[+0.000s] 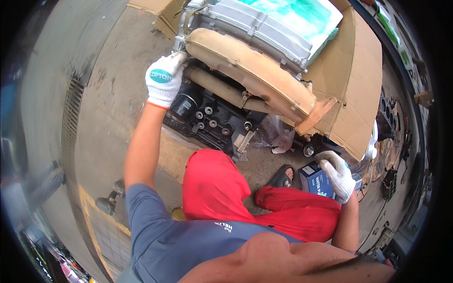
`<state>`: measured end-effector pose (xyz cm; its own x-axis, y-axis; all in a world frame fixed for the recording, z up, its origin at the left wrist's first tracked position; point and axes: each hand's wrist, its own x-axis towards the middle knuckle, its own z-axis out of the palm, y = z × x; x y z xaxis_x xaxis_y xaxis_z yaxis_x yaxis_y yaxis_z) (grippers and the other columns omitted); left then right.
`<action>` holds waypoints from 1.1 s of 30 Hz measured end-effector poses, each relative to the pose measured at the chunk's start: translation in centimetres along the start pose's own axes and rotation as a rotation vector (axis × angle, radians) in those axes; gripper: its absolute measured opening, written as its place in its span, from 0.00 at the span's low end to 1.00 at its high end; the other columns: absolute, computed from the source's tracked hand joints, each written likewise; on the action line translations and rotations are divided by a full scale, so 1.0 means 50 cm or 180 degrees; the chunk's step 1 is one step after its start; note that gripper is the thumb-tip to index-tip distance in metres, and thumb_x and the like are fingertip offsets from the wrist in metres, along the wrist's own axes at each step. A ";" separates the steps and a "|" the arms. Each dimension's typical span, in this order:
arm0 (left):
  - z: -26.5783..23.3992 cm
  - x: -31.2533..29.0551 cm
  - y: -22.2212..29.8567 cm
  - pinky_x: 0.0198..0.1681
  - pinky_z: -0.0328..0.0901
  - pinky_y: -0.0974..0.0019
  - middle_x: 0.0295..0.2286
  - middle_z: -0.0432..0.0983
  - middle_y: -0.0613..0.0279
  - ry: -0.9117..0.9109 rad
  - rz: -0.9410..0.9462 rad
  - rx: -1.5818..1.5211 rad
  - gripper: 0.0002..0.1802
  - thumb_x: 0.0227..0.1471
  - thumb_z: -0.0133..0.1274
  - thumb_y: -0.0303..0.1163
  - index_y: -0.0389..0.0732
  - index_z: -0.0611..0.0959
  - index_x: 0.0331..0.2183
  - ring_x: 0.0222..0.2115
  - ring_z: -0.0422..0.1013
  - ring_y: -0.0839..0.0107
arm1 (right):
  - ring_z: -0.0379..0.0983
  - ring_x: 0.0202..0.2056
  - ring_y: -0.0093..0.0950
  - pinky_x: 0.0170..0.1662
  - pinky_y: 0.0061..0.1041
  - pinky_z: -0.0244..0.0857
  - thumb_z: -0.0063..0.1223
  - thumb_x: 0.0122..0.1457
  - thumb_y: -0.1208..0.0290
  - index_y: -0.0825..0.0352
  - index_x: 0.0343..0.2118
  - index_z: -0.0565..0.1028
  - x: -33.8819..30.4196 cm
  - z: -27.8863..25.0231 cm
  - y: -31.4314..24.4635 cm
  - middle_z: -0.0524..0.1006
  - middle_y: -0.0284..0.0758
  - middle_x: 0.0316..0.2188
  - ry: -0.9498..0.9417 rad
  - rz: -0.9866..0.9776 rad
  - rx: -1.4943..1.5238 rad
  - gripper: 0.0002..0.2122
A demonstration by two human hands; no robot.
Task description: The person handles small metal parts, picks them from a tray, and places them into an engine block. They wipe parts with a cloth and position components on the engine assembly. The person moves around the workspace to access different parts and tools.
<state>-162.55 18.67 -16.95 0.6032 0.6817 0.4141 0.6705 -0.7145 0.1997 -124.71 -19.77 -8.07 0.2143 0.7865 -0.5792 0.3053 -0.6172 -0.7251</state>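
An engine stands in front of me, with a silver valve cover, a rusty tan heat shield and a black oil filter low on its side. My left hand, in a white knit glove, is closed at the engine's left end, just above the filter; its fingertips are partly hidden. My right hand, gloved too, hangs beside my right knee with curled fingers, over a blue box. Whatever those fingers hold, if anything, is hidden. Close by them lies a small round metal part.
An open cardboard box stands against the engine's right side. Below the engine lies a crumpled clear plastic bag. Dark metal engine parts are spread on the floor at the right. At the left runs a floor drain grate.
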 end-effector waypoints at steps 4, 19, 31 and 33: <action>0.012 0.000 0.010 0.45 0.73 0.58 0.41 0.83 0.54 0.0118 -0.0298 -0.0024 0.13 0.54 0.59 0.32 0.44 0.86 0.43 0.41 0.79 0.53 | 0.75 0.43 0.26 0.50 0.27 0.69 0.52 0.68 0.69 0.73 0.48 0.76 -0.007 0.002 -0.007 0.79 0.39 0.40 -0.0172 0.0094 -0.0249 0.13; 0.036 -0.012 0.024 0.51 0.71 0.60 0.46 0.80 0.54 0.0418 -0.0813 -0.0717 0.15 0.61 0.57 0.36 0.41 0.85 0.47 0.46 0.77 0.53 | 0.76 0.42 0.30 0.50 0.29 0.70 0.52 0.66 0.67 0.72 0.47 0.76 0.016 0.020 -0.019 0.80 0.39 0.40 -0.0601 -0.0041 -0.0635 0.13; 0.011 -0.009 0.020 0.50 0.69 0.55 0.44 0.82 0.59 0.0295 -0.0935 0.0125 0.15 0.56 0.60 0.40 0.46 0.86 0.44 0.43 0.75 0.54 | 0.77 0.43 0.44 0.50 0.37 0.71 0.54 0.66 0.64 0.70 0.44 0.78 0.065 0.081 -0.091 0.79 0.46 0.40 -0.1050 -0.0738 -0.1076 0.13; -0.004 -0.003 0.040 0.51 0.69 0.55 0.45 0.81 0.58 0.0170 -0.1157 0.0296 0.16 0.57 0.59 0.41 0.47 0.86 0.46 0.44 0.75 0.54 | 0.77 0.45 0.45 0.51 0.37 0.70 0.51 0.68 0.63 0.69 0.46 0.78 0.074 0.111 -0.108 0.78 0.46 0.42 -0.1144 -0.0928 -0.0978 0.14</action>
<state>-161.39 17.09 -16.45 0.2970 0.8772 0.3773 0.8744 -0.4086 0.2617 -130.70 -13.66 -8.37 -0.2333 0.8337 -0.5005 0.5727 -0.2982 -0.7636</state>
